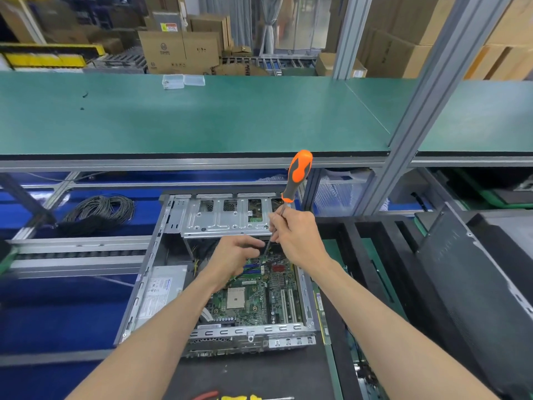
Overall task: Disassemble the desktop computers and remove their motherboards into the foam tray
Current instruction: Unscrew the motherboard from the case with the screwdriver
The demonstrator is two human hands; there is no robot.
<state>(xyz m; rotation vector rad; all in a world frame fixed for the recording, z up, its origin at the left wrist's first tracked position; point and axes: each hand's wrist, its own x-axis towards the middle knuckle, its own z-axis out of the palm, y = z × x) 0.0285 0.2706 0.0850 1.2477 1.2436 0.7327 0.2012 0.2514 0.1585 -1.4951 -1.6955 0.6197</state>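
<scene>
Right hand (297, 238) grip pinched around the screwdriver (297, 177) shaft; left hand (233, 255) fingers curled on black cable (248, 271) over motherboard (259, 295).

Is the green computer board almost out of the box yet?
Not yet. Done: the computer case is open on top and the motherboard shows. In hand: the right hand grips an orange screwdriver by its shaft, tip down at the board's far edge, and the left hand is curled on a black cable beside it. Left: lifting the board out.

Green-topped workbench shelf (202, 116), aluminium frame post (427, 105), stacked cardboard boxes (178, 50) behind, grey curtain (269, 21)
</scene>
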